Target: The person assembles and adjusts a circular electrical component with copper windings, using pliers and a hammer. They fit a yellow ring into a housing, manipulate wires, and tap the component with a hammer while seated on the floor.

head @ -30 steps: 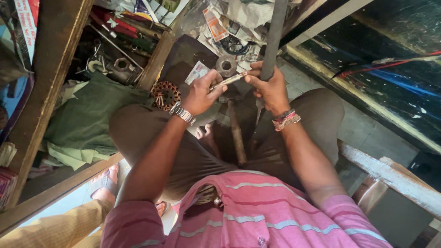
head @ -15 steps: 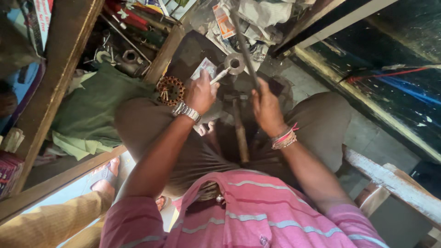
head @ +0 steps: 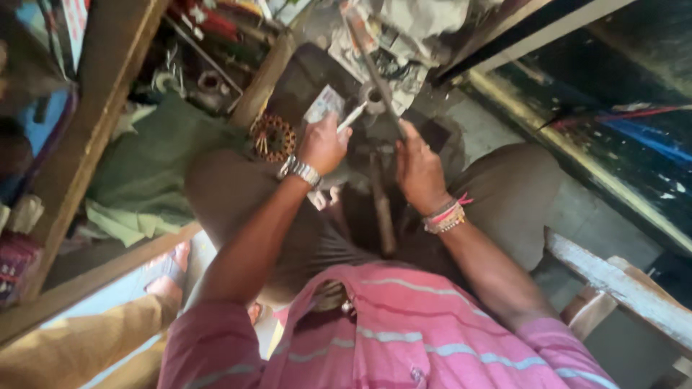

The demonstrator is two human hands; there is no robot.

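Observation:
My left hand, with a metal watch on the wrist, is closed around a short pale rod whose tip points at a small round metal part. My right hand, with red thread bands on the wrist, grips a long dark metal bar that slants up and to the left across the round part. Both hands work between my knees, above a hammer with a wooden handle lying on the floor. The image is motion-blurred.
A copper-wound stator ring lies left of my left hand. A green cloth covers a wooden shelf frame on the left. Tools and papers clutter the floor ahead. Another person's foot is at lower left. A wooden plank runs at right.
The long dark bar has tilted from nearly upright to leaning left. My right hand has slid lower and toward me along it. My left hand stays at the round part.

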